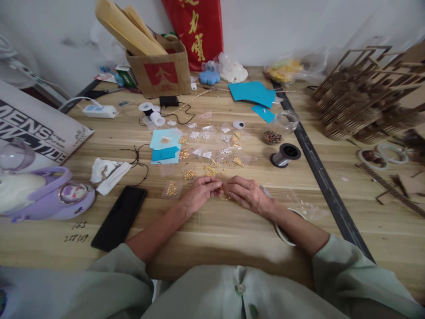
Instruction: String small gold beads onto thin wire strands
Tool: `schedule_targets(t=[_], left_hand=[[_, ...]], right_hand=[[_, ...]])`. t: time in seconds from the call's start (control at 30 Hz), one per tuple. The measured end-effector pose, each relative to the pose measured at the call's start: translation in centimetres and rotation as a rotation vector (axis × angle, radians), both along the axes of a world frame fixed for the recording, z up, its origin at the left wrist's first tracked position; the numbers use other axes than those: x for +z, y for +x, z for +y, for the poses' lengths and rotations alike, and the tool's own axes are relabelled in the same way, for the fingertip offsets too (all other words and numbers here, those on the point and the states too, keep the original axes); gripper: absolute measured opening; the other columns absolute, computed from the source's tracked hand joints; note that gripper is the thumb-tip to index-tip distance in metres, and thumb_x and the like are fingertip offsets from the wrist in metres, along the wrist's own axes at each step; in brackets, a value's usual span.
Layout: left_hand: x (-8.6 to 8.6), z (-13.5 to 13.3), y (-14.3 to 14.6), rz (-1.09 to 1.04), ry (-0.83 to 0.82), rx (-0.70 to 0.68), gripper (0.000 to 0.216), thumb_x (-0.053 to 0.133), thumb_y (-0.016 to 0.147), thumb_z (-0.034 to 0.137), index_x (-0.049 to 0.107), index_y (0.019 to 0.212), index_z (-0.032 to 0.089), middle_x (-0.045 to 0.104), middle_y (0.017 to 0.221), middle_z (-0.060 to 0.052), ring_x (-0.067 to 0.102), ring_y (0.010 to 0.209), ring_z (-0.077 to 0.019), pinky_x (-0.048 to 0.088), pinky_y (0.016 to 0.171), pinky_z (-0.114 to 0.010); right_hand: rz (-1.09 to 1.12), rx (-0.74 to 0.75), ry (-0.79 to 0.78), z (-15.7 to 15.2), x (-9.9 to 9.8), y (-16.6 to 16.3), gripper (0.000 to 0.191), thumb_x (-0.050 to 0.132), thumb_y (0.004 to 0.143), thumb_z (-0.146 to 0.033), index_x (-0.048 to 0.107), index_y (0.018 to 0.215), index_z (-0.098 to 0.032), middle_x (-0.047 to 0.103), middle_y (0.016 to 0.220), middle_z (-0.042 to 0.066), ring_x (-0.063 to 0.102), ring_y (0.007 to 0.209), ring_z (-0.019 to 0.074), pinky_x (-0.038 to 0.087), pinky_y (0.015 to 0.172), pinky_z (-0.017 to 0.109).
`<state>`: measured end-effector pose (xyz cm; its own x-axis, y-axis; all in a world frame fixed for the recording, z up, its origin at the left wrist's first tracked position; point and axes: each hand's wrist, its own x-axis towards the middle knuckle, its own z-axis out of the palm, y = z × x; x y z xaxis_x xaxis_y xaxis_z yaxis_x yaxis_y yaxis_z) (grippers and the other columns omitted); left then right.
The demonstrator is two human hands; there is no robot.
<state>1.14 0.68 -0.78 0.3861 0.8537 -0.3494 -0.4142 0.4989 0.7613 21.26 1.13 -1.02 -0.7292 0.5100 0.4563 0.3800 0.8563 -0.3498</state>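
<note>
My left hand (202, 192) and my right hand (247, 192) meet over the middle of the table, fingertips pinched close together. A short strand of small gold beads (226, 198) hangs just below the fingertips, partly hidden by them. Which fingers grip which end is too small to see. Just beyond the hands lie small piles of gold beads (189, 174) and more gold beads (238, 161) on clear bags. Left of my left hand is another bag of gold beads (171, 188). Silver-white beads (207, 155) lie farther back.
A black phone (118, 218) and purple clog-shaped item (63, 195) lie left. To the right stand a wire spool (285, 155), a jar of dark beads (274, 136) and a white ring (285, 235) under my right forearm. Behind are blue sheets (252, 93) and a cardboard box (159, 71).
</note>
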Motion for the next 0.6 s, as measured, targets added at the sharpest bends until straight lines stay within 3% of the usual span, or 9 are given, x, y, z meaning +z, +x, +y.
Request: schedule_targets(t=[0.2,0.6], left_hand=[[-0.13,0.04,0.0,0.015,0.033,0.013,0.026,0.083,0.058,0.025,0.067,0.071,0.009,0.064,0.062,-0.002,0.06,0.058,-0.0106,0.047,0.059,-0.023],[-0.06,-0.09,0.06,0.065,0.092,0.024,0.024,0.081,0.06,0.025,0.067,0.071,0.009,0.066,0.063,-0.003,0.061,0.059,-0.0115,0.048,0.061,-0.025]], right_hand=[[-0.001,0.003,-0.049,0.03,0.04,-0.21,0.018,0.041,0.098,-0.022,0.056,0.106,-0.017,0.062,0.095,0.01,0.061,0.088,0.0183,0.052,0.073,0.029],[0.042,-0.065,-0.102,-0.09,0.41,-0.59,0.011,0.039,0.098,-0.022,0.05,0.098,-0.019,0.058,0.088,0.008,0.057,0.076,0.0173,0.048,0.065,0.028]])
